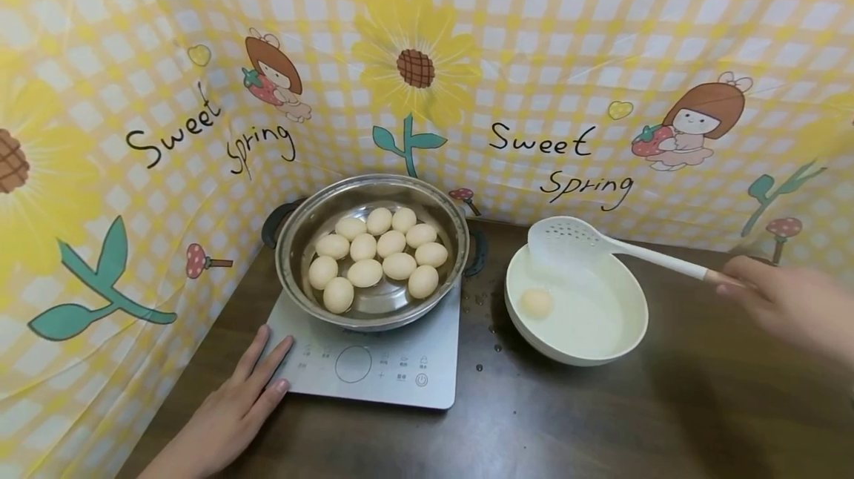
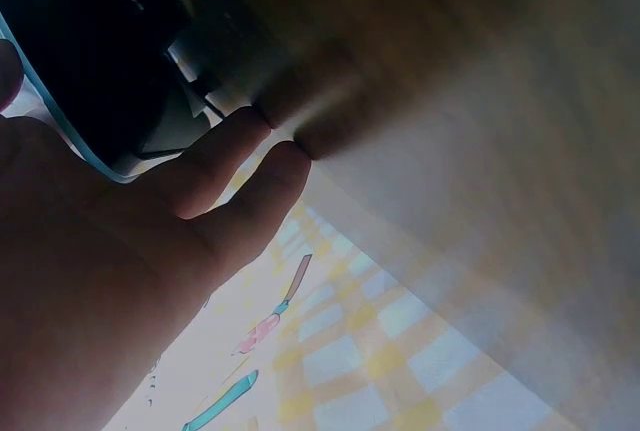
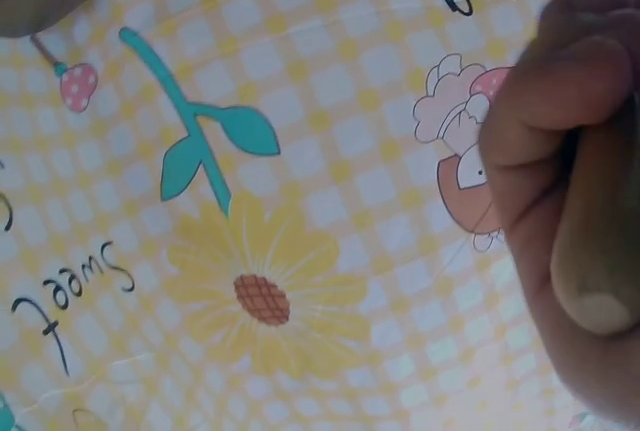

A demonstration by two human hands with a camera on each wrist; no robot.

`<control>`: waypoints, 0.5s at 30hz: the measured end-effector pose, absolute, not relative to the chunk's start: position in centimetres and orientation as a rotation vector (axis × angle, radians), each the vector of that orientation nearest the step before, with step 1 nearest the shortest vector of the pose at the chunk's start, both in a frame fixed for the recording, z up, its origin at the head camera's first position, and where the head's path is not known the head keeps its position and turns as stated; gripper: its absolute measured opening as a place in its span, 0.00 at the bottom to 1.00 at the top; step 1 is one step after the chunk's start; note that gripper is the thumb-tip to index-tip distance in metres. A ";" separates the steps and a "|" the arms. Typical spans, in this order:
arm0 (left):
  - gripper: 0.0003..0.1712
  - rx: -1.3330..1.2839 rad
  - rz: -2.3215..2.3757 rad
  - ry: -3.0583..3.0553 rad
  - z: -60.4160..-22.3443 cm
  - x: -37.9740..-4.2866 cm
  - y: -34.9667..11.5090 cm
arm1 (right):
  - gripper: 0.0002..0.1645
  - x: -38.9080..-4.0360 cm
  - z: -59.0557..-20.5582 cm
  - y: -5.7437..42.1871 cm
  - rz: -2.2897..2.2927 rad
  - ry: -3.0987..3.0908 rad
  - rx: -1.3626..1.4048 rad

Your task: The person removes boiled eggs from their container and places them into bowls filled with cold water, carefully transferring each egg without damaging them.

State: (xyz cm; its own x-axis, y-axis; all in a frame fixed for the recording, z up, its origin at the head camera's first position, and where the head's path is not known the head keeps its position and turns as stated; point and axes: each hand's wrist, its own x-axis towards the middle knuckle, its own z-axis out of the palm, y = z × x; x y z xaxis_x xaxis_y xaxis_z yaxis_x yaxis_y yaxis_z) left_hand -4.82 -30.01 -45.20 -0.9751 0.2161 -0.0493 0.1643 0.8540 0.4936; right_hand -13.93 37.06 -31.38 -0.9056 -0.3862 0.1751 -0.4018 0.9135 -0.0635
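Two sets of fingers strike different poses: those of the right hand (image 1: 783, 297) curl closed around the tan end of a handle (image 1: 667, 261) belonging to a white perforated skimmer (image 1: 567, 233), while those of the left hand (image 1: 230, 405) lie spread and nearly straight, gripping nothing, at the front left corner of a pale induction cooktop (image 1: 313, 381). In the right wrist view, the handle's rounded butt sits inside the fist. In the left wrist view, two fingertips reach past the cooktop's edge, though whether they press on the dark wood-grain table (image 1: 567, 420) cannot be told

Just beyond the right hand, the skimmer's holed head slants over the far left side of a cream bowl (image 1: 579, 359); whether it touches the rim is unclear. One pale egg (image 1: 537, 303) lies in the bowl's clear liquid (image 1: 594, 316), toward the left wall and apart from the skimmer

Farther left, thirteen similar eggs (image 1: 363, 247) crowd a round steel pot (image 1: 376, 325) with dark side handles (image 1: 477, 253), set on the cooktop behind its touch controls (image 1: 353, 365). Drops of liquid (image 1: 479, 368) dot the table between cooktop and bowl

Behind it all hangs yellow checked cloth (image 1: 534, 34) printed with sunflowers (image 1: 415, 67), girls clutching strawberries (image 1: 694, 127) and the words "Sweet Spring" (image 1: 542, 141)
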 end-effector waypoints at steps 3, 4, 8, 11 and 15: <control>0.34 0.302 0.762 2.929 -45.1 -4.9 -30.0 | 0.04 -13.3 -31.5 37.1 0.159 -2.732 0.642; 0.34 0.302 0.761 2.930 -45.1 -4.9 -30.0 | 0.03 -13.2 -31.5 37.1 0.173 -2.700 0.653; 0.34 0.294 0.756 2.927 -45.0 -5.0 -30.0 | 0.18 -13.2 -31.5 36.7 0.157 -2.561 0.731; 0.34 0.287 0.755 2.920 -44.9 -4.9 -30.0 | 0.32 -13.3 -31.7 36.6 0.086 -2.455 0.822; 0.34 0.280 0.763 2.903 -44.8 -4.9 -30.0 | 0.39 -13.3 -31.8 36.4 0.031 -2.407 0.863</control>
